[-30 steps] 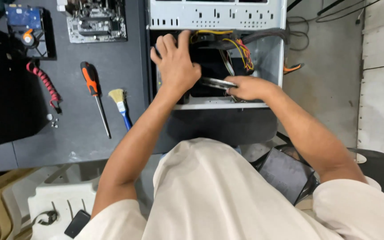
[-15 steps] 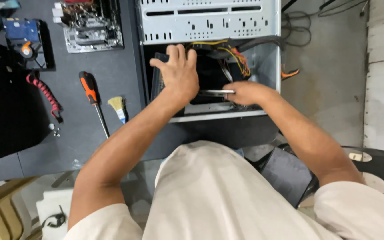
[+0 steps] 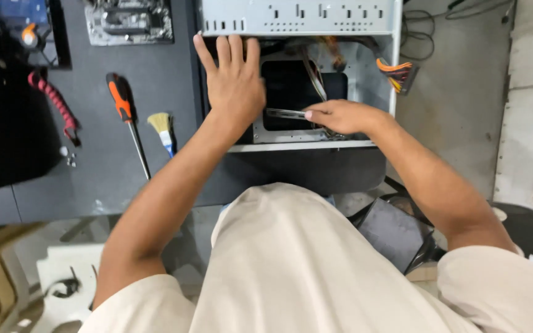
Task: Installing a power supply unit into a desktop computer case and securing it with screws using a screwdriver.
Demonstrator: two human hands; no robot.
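- Leaning over an open computer case (image 3: 365, 145) laid flat on a dark grey table (image 3: 94, 179), seen from the head camera.
- Resting flat, fingers spread and holding nothing: left hand (image 3: 234, 83), palm down on the case's left inner edge, beside the dark opening in the floor of the case.
- Pinched narrow around the end of a thin silvery metal strip (image 3: 285, 113): right hand (image 3: 340, 116), thumb and fingertips closed on the strip's right end; exact finger placement underneath hidden.
- Lying roughly level inside the case, just above the near wall, between the two hands; left tip free, close to the left wrist but whether touching cannot be told.
- Judged light, stiff and thin, likely springy along its length and smooth enough to slip; edges possibly sharp, so best taken by the flat faces near one end, as here, or at mid-length for more control.
- Judged rigid and fairly heavy sheet metal for the case itself, with raw stamped edges; steadied well by a flat palm.
- Bunched at the case's upper right: coloured power cables (image 3: 396, 68), soft and easily snagged.
- Lying well apart on the table to the left: an orange-handled screwdriver (image 3: 121, 102), a small brush (image 3: 161, 126), a red coiled cable (image 3: 53, 105), a circuit board (image 3: 129, 21) at the far edge.
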